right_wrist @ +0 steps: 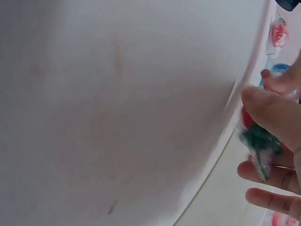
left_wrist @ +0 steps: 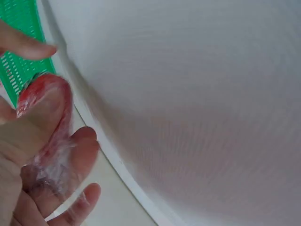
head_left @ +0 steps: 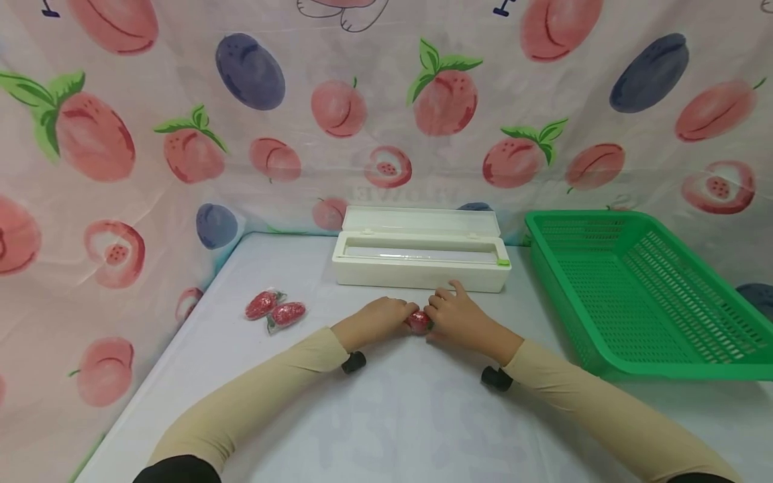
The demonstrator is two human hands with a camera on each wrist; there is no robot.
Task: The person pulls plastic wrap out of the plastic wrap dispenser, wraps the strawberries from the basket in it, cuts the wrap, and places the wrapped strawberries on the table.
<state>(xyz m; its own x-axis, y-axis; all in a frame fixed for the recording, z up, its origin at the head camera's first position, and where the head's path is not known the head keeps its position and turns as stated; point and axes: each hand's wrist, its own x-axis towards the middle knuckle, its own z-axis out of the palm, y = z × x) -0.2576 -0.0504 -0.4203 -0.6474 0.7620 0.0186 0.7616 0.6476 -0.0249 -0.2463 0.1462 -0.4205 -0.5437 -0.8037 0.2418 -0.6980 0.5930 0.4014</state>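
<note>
Between both hands is a red strawberry (head_left: 419,323) with green leaves, covered in clear plastic film, held low over the white table in front of a wrap dispenser. My left hand (head_left: 377,320) pinches it, its thumb laid along the red side in the left wrist view; crumpled film (left_wrist: 56,165) bunches at the fruit's lower end, by the fingers. From the other side my right hand (head_left: 461,320) grips the leafy end (right_wrist: 258,136) between thumb and fingers. Its outer fingers spread away from the fruit in the right wrist view.
The white wrap dispenser (head_left: 417,276) stands behind the hands, its lid (head_left: 423,220) raised. To the right is a green slotted basket (head_left: 682,370). Two more film-covered strawberries, one (head_left: 261,305) beside the other (head_left: 286,314), lie on the table (head_left: 386,429) at left. A fruit-print cloth (head_left: 386,80) hangs behind.
</note>
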